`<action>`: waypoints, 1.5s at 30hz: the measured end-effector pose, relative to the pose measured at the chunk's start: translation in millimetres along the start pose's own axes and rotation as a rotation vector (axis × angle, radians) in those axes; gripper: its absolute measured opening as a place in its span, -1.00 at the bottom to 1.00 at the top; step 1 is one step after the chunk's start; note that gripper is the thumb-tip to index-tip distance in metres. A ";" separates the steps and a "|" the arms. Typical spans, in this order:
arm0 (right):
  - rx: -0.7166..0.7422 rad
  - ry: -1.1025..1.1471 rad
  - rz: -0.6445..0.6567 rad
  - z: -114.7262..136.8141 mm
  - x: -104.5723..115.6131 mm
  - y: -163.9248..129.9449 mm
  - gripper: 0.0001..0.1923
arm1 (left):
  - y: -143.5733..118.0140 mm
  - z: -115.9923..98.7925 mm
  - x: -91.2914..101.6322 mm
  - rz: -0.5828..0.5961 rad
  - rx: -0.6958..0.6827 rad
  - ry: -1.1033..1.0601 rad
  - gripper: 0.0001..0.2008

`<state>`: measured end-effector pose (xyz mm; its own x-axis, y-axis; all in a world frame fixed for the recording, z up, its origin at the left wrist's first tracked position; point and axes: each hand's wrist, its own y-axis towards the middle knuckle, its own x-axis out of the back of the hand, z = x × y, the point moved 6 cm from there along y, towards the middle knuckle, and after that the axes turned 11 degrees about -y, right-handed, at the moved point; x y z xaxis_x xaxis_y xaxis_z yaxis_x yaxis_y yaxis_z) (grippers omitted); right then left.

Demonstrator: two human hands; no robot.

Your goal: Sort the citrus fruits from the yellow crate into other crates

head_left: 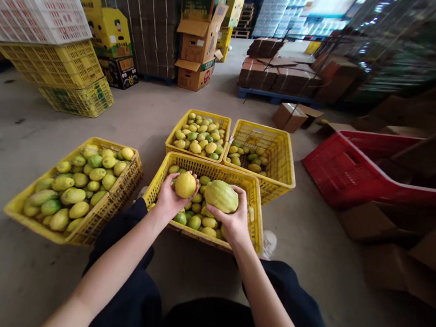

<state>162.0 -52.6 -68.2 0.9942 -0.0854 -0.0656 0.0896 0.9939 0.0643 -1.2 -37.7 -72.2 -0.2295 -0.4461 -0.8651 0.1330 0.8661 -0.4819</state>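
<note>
Both hands hover above the near crate. The left hand is cupped around a round yellow fruit; the right hand grips a larger green-yellow fruit from beneath, the 2 fruits just beside each other. The hands hide part of the crate's fruit. Bare concrete floor lies open between this crate and the left crate. Beyond, 2 yellow crates touch its far rim. The red crate at right is partly hidden by cardboard.

a red crate lies right, stacked crates far left.
</note>
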 end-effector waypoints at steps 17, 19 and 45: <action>0.101 -0.370 0.096 -3.6 -15.1 -5.0 -0.25 | 3.6 0.5 -5.6 0.140 -0.205 0.335 -0.84; 0.112 -0.383 0.107 -1.7 -15.7 -5.8 -0.26 | 2.9 -2.5 -6.3 0.187 -0.265 0.419 -0.80; -0.604 0.146 0.127 -22.2 -14.9 -4.1 -0.71 | -3.1 26.1 2.6 0.115 0.103 0.095 -0.64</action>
<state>145.4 -53.8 -89.6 0.9727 0.0039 -0.2318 -0.1202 0.8636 -0.4897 23.0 -47.5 -76.6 -0.2967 -0.3182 -0.9004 0.2600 0.8803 -0.3968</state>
